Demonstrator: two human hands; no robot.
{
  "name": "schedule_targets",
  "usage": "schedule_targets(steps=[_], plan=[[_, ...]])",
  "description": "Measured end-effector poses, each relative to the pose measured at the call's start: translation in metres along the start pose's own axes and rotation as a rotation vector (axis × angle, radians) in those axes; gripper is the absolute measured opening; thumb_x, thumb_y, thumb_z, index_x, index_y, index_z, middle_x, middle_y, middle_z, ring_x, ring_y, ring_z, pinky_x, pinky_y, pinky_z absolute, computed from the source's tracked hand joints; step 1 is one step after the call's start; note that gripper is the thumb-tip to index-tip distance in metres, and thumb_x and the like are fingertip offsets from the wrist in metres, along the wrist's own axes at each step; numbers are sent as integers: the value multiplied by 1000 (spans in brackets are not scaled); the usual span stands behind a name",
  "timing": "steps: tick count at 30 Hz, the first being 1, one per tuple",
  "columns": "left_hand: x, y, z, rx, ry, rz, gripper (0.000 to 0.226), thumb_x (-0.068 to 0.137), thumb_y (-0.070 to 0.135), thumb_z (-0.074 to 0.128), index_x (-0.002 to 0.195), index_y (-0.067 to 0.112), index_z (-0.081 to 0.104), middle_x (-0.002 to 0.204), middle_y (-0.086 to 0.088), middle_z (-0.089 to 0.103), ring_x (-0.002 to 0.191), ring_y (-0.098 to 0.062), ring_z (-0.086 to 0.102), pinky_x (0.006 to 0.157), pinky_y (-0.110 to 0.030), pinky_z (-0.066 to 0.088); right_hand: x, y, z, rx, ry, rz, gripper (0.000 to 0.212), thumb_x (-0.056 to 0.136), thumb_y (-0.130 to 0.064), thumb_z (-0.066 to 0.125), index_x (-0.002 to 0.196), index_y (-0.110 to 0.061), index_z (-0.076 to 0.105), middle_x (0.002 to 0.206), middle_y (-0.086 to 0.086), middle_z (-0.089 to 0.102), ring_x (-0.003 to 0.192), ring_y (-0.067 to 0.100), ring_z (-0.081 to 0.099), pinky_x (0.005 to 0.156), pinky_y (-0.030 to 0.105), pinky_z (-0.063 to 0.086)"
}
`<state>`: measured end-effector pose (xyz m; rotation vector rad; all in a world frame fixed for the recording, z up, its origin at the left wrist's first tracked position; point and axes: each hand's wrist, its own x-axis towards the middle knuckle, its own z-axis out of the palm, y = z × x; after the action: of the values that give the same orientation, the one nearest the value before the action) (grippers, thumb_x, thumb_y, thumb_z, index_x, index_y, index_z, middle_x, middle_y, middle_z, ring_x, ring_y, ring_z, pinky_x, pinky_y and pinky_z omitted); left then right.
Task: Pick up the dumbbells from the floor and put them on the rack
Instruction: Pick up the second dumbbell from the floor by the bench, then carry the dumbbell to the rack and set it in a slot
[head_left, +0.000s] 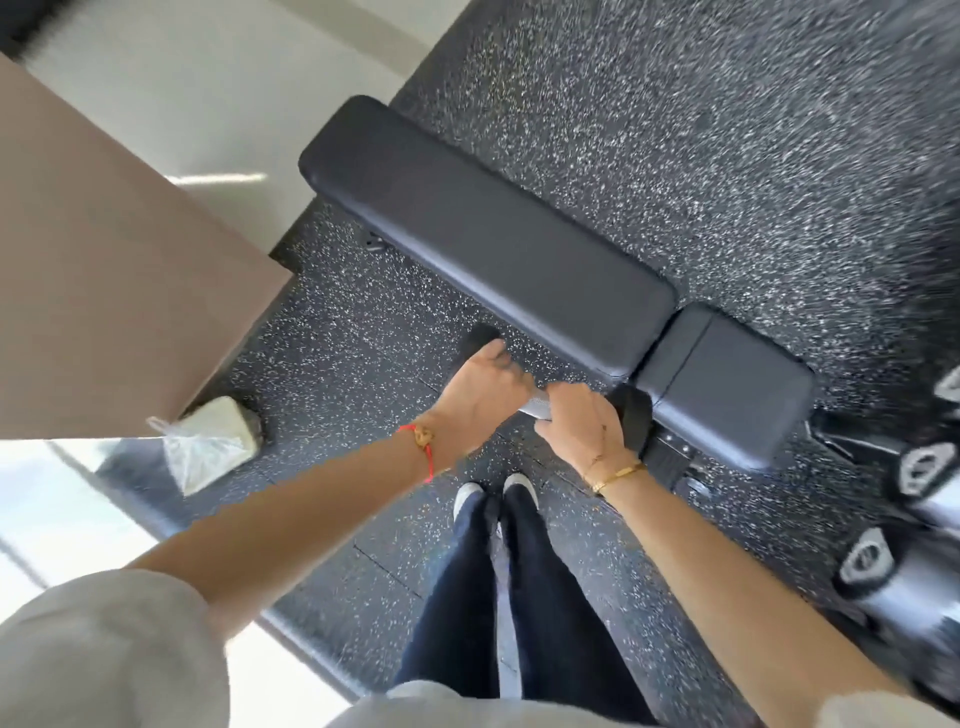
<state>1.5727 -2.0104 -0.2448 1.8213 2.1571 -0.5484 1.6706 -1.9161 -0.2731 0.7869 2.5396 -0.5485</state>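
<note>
At the centre of the frame, your left hand (480, 392) and right hand (582, 426) both have fingers closed around the silver handle of one dumbbell (537, 404), held above the speckled floor (701, 156) beside a padded bench (488, 239). The rack (904, 566), at the right edge with dumbbells already on it, awaits this one.

Two hands, the left hand (480, 395) and right hand (582, 426), one dumbbell (540, 405) (between them), one bench (519, 249), two bracelets, two shoes, one plastic bag (200, 452).
</note>
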Motion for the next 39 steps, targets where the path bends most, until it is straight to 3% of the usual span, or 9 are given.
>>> schedule_targets(steps=[11,15,19,22,26,30,34,37,39], plan=[[-29,41,-96,81,181,136,45,66,-8,44,105,8,59,100,-5,68,100,-25,62,115,-33,24,-102,9,-78,79,109,251,23,87,-18,56,105,-5,62,108,12,68,102,28,64,78,31,49],[-46,55,-112,151,248,264,17,61,21,77,77,27,71,71,12,69,73,-5,65,97,-18,44,-138,7,-77,125,123,368,26,86,-19,58,107,-5,62,108,13,67,100,28,66,77,32,51],[-65,71,-121,212,290,397,16,49,21,78,61,27,69,55,13,64,59,-4,63,92,-15,49,-174,1,-64,179,183,480,27,87,-23,60,107,-5,63,108,12,69,100,26,68,81,31,53],[-75,88,-124,171,276,518,20,75,0,59,88,14,66,83,2,69,87,-18,63,112,-28,32,-200,-6,-49,264,217,587,25,88,-24,60,104,-5,64,106,12,70,98,27,68,78,31,53],[-81,111,-121,229,302,661,29,82,-11,42,98,6,59,99,-6,65,101,-26,56,116,-35,21,-230,-12,-28,381,264,727,17,87,-20,61,92,-5,68,97,11,74,89,26,70,72,29,53],[-101,129,-117,229,453,819,24,83,-2,58,100,11,67,96,0,69,99,-19,63,111,-33,37,-260,-15,-14,491,319,868,23,87,-23,59,95,-2,67,99,14,72,95,30,70,77,34,54],[-114,150,-108,36,606,1004,41,74,-4,61,113,5,69,116,-8,68,112,-26,62,101,-40,50,-289,-17,-8,657,407,1021,27,84,-22,57,96,-1,68,100,18,72,97,33,70,77,35,54],[-123,167,-108,-126,567,1022,29,86,5,54,113,6,65,110,-8,67,106,-26,62,94,-37,52,-315,-16,-4,818,469,1156,26,84,-23,58,92,-2,70,97,20,72,92,34,69,71,32,50],[-130,183,-109,-288,515,937,22,95,20,52,110,7,61,97,-8,68,92,-25,65,79,-36,55,-331,-15,1,920,511,1223,27,85,-24,57,84,0,70,91,20,72,82,33,68,66,29,46]])
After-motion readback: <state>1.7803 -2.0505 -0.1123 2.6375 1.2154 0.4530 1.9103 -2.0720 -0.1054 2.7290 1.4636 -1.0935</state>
